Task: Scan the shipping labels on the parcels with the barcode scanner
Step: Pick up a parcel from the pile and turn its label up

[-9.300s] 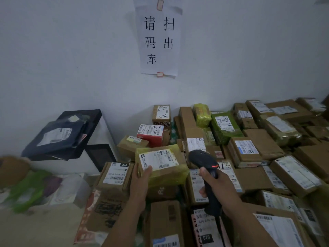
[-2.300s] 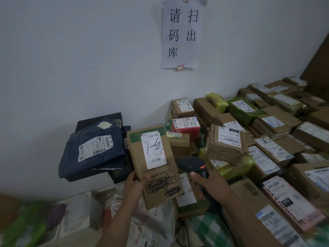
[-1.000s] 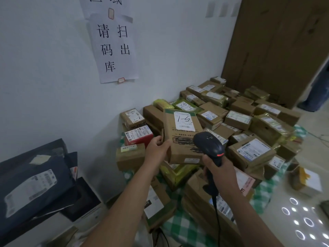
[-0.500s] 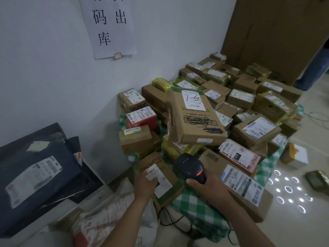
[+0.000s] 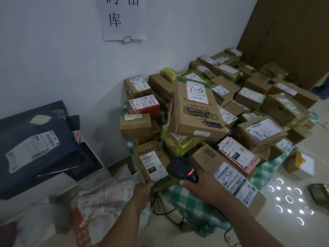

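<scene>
In the left hand [image 5: 142, 188] is a small brown parcel [image 5: 151, 154], by the look of it a light, stiff cardboard box that one hand can manage. Its near edge, clear of the print, seems the right place to hold it, since a thumb over the barcode would block the read.

That hand's fingers are curled round the parcel's near edge, tipping its face up so the white shipping label [image 5: 153, 165] shows in full. The right hand [image 5: 201, 184] is wrapped round the grip of the barcode scanner [image 5: 181, 169]. The scanner's dark head, a red light glowing on it, sits just beside the label's right side and appears aimed across it. Whether a finger rests on the trigger cannot be told.

The parcel stands at the near left corner of the checked cloth [image 5: 187, 198] that carries the heap. A black cable [image 5: 167, 212] trails over the cloth's near edge below the hands. Toward the middle of the cloth a flat carton [image 5: 195, 114] with a handwritten mark lies tilted on top of other boxes. A red box [image 5: 145, 106] sits by the far left corner, near the wall [image 5: 53, 50]. Off the cloth to the left lies a dark mailer bag [image 5: 35, 145].
</scene>
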Tool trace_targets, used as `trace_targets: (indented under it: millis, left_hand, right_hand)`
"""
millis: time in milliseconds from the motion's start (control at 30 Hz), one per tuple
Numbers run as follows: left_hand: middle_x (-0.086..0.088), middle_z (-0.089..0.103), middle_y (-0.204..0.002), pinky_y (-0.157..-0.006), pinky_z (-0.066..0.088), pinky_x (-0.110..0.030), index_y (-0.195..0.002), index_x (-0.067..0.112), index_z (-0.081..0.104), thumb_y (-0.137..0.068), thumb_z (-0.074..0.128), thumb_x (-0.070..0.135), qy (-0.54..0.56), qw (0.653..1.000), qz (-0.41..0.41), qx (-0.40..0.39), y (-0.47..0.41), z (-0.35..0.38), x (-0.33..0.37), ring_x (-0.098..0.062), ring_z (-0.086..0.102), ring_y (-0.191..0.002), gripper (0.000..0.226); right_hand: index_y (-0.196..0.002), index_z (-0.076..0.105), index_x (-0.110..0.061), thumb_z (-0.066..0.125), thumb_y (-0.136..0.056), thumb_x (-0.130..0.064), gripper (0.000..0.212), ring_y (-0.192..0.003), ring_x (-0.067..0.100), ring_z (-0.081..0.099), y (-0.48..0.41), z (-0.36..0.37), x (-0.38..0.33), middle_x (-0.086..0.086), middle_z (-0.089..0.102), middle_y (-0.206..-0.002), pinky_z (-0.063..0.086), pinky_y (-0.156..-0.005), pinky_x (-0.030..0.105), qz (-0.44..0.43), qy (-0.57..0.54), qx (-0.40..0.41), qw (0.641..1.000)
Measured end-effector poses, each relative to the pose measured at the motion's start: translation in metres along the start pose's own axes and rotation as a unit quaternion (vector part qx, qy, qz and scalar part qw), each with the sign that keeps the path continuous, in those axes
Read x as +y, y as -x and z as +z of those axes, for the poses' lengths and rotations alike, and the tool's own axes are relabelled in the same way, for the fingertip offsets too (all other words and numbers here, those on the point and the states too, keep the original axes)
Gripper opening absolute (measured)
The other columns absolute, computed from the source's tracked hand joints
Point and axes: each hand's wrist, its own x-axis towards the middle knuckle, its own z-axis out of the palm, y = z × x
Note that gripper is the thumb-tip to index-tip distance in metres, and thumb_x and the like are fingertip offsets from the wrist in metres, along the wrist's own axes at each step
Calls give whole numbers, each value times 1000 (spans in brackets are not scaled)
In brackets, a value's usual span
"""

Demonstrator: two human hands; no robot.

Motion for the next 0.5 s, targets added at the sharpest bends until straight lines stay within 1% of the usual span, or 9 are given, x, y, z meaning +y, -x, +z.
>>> trace_targets:
  millis: [33,67,133,167,200,267,367,433,500]
  left_hand:
    - [-15,71,-100,-86,56,-37,-106,1,66,-87,73,19,16,1000,6,-1,1,1,-1,-28,67,-93,27]
    - [-15,72,-101,-90,56,-39,-107,1,68,-84,75,20,28,1000,14,-3,3,2,-2,-29,68,-96,30]
    - [-15,73,-103,-96,54,-44,-109,0,68,-84,75,16,43,999,28,-11,7,1,-6,-32,68,-100,30]
    - [-15,73,-103,-97,53,-46,-110,-1,68,-86,73,11,53,998,38,-12,11,-1,-9,-33,68,-102,27]
    - [-16,72,-103,-96,53,-47,-109,-1,67,-87,70,6,59,997,53,-10,17,-3,-12,-35,67,-103,24]
    - [-16,71,-104,-85,56,-44,-106,3,65,-88,65,-1,69,994,89,4,25,-7,-18,-35,66,-101,18]
    - [-15,71,-100,-65,50,-33,-105,6,65,-89,62,-5,75,987,137,42,41,-15,-24,-28,65,-85,20]
    - [-17,70,-95,-62,48,-34,-99,7,65,-86,63,-8,86,980,158,90,49,-22,-28,-27,61,-76,20]
    - [-18,70,-94,-65,50,-37,-96,8,66,-83,65,-9,98,972,168,130,56,-28,-33,-30,62,-78,21]
  right_hand:
    - [-93,57,-29,70,-87,-34,16,-71,-3,55,-1,-3,1,-9,62,-85,41,-55,5,-6,3,-7,1000]
    - [-90,57,-30,71,-87,-35,15,-71,-3,55,-2,-6,4,-8,63,-84,41,-55,5,-7,5,-13,1000]
    - [-91,63,-20,71,-85,-39,21,-66,3,57,-5,-12,9,5,68,-85,41,-54,8,-6,1,-18,1000]
    - [-91,65,-16,71,-84,-40,26,-65,5,57,-6,-14,11,8,69,-83,41,-53,10,-5,0,-16,1000]
    - [-88,64,-16,71,-84,-40,25,-63,5,57,-7,-17,12,5,68,-78,41,-53,12,-4,-4,-15,1000]
    - [-79,60,-22,71,-86,-37,19,-56,4,57,-8,-23,9,-4,64,-64,42,-50,14,-12,-33,-15,999]
    - [-68,57,-12,67,-90,-31,31,-41,3,52,-8,-30,0,-2,58,-51,40,-44,13,-29,-87,-24,995]
    - [-63,55,-9,63,-93,-30,37,-38,5,49,-5,-34,-7,2,54,-50,38,-41,13,-41,-96,-39,994]
    - [-62,54,-8,63,-93,-30,39,-40,14,50,-3,-32,-9,3,54,-47,40,-45,22,-56,-122,-76,988]
